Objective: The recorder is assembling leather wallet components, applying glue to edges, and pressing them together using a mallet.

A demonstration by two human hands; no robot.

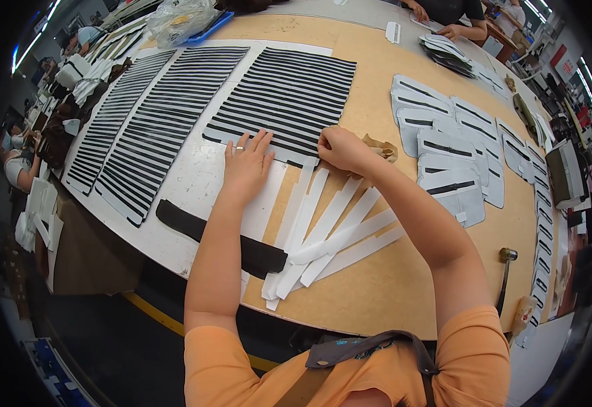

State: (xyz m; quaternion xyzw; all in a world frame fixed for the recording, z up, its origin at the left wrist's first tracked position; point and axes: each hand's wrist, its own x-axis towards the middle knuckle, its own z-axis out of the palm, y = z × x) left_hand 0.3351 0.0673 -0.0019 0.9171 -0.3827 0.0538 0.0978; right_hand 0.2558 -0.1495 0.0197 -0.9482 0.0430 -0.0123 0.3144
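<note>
My left hand lies with fingers apart on the lower edge of a pale board lined with black strips. My right hand is closed at that board's lower right corner; what its fingertips hold is hidden. Beside it lies crumpled brown paper. Below both hands, loose white strips fan out over the tan tabletop. A long black piece lies under my left forearm. Two more striped sheets lie to the left.
Grey pieces with black slots are spread at right, near a hammer. A blue tray with a plastic bag sits at the back, near a dark stack. Co-workers are at the back and left.
</note>
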